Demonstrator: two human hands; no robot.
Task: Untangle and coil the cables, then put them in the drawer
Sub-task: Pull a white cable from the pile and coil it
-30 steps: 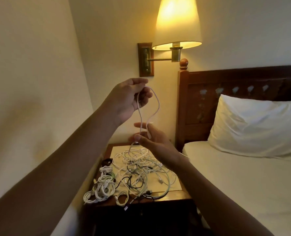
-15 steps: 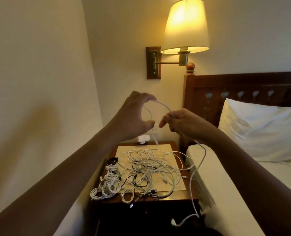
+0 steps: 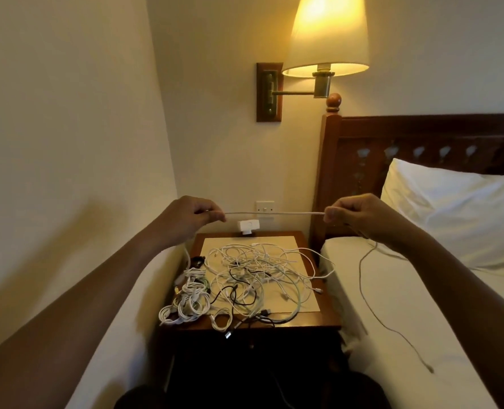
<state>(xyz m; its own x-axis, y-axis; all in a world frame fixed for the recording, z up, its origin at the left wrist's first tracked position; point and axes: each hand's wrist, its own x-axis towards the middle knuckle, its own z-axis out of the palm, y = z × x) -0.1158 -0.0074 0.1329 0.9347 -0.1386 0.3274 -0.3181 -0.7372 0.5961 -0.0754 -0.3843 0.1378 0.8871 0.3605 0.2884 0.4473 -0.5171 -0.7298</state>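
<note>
A narrow gap between a cream wall and a white-sheeted bed (image 3: 392,335) holds a dark wooden nightstand (image 3: 321,321) under a lit wall lamp (image 3: 327,36). Above it, the left hand (image 3: 191,215) and right hand (image 3: 354,214) each pinch a white cable (image 3: 274,213) with curled fingers, a short length stretched taut and level between them. The rest trails from the right hand down across the bed. A loose tangle of white and black cables (image 3: 259,273) covers the middle of the nightstand. Coiled white bundles (image 3: 188,302) lie at its front left corner. At its back edge sits what looks like a white plug adapter (image 3: 247,226).
</note>
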